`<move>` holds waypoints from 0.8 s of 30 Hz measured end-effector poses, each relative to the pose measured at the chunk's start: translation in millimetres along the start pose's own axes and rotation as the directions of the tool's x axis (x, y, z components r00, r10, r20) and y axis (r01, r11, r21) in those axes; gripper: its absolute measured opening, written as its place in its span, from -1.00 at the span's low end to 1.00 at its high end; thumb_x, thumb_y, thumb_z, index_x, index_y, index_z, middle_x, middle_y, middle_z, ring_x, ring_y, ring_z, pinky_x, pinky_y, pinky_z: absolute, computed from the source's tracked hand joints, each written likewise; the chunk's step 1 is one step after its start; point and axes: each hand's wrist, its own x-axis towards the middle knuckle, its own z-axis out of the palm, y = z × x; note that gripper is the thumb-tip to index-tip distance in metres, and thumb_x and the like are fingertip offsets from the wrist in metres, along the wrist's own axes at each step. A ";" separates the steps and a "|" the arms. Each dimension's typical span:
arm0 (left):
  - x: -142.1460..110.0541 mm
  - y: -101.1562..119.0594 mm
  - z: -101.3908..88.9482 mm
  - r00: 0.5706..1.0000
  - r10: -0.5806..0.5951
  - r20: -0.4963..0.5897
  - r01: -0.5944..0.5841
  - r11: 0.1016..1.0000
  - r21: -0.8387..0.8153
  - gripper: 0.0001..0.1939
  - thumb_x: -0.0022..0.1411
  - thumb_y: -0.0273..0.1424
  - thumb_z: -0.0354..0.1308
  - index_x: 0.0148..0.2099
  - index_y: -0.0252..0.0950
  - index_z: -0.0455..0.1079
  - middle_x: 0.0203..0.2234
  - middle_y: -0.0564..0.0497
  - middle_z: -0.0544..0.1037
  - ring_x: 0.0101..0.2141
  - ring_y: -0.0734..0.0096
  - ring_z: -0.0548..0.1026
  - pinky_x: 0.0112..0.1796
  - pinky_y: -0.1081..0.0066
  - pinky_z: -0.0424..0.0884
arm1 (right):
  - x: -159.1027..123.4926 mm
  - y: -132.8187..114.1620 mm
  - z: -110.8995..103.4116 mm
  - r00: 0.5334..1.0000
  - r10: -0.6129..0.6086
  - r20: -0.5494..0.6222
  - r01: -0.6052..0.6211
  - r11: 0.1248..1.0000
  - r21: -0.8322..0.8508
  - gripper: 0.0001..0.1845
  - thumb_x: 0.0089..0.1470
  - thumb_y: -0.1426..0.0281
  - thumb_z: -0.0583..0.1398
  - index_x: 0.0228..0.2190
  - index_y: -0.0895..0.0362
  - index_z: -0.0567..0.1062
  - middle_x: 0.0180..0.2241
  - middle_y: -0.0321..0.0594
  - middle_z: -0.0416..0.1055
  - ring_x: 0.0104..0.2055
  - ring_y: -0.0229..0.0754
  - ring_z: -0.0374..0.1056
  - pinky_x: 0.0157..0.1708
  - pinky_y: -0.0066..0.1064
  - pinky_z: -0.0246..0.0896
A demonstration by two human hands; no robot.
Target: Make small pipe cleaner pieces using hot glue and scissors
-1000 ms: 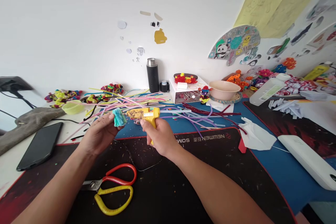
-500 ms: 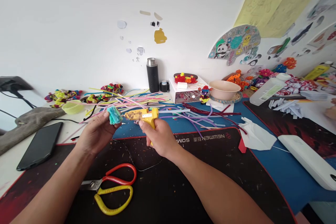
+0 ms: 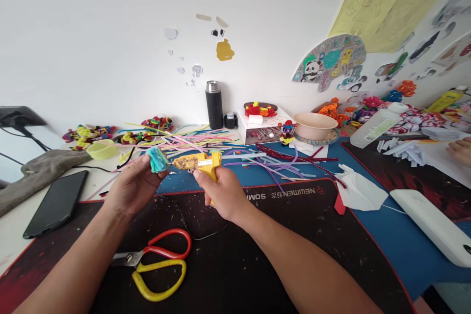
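Between the fingers of my left hand [image 3: 134, 184] is a small bundle of turquoise pipe cleaner [image 3: 157, 159], raised above the mat. My right hand [image 3: 226, 191] is wrapped round the handle of a yellow hot glue gun [image 3: 196, 161]. Its nozzle points left and meets, or nearly meets, the right side of the bundle; I cannot tell whether they touch. A clear glue stick [image 3: 246, 155] juts from the gun's back end. Scissors [image 3: 162, 260] with one red and one yellow handle lie on the dark mat below my hands, blades partly behind my left forearm.
Loose pipe cleaners [image 3: 184, 140] spread behind my hands. A black thermos [image 3: 214, 105], a white box [image 3: 257, 127] and a beige bowl [image 3: 315, 125] stand near the wall. A phone [image 3: 57, 203] lies left. At the right edge another person's hand [image 3: 461, 151] shows.
My left hand and the turquoise bundle have shifted slightly left and up, the bundle tilting a little. The glue gun has edged left. The other person's hand shows more at the right.
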 end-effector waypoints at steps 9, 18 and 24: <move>-3.3 -1.9 4.5 0.999 -0.033 0.040 0.033 0.999 -0.009 -0.72 0.05 -0.48 0.53 -0.15 -0.33 0.64 -0.22 -0.14 0.77 -0.27 0.15 0.71 -0.28 0.33 0.71 | -1.0 -3.2 0.6 1.000 0.008 -0.026 -0.007 1.000 0.018 -0.48 0.26 -0.09 0.20 -0.49 0.07 0.40 -0.70 -0.37 0.30 -0.64 -0.27 0.26 -0.54 -0.41 0.18; -2.2 -4.1 -0.8 0.994 -0.049 0.095 0.041 0.996 0.084 -0.83 0.06 -0.40 0.52 -0.29 -0.30 0.64 -0.17 -0.12 0.77 -0.29 0.26 0.69 -0.23 0.39 0.68 | -2.7 -5.4 -0.4 0.999 0.003 -0.040 -0.001 0.999 0.034 -0.47 0.25 -0.09 0.20 -0.52 0.06 0.38 -0.70 -0.36 0.29 -0.65 -0.28 0.24 -0.55 -0.42 0.16; -1.9 -4.2 -3.3 0.993 -0.074 0.093 0.067 0.995 0.073 -0.89 0.09 -0.45 0.48 -0.32 -0.31 0.62 -0.23 -0.15 0.75 -0.29 0.22 0.68 -0.24 0.36 0.67 | -2.6 -6.8 -0.1 0.999 0.000 -0.043 0.001 1.000 0.031 -0.46 0.25 -0.10 0.18 -0.52 0.07 0.39 -0.69 -0.35 0.29 -0.63 -0.26 0.27 -0.53 -0.41 0.19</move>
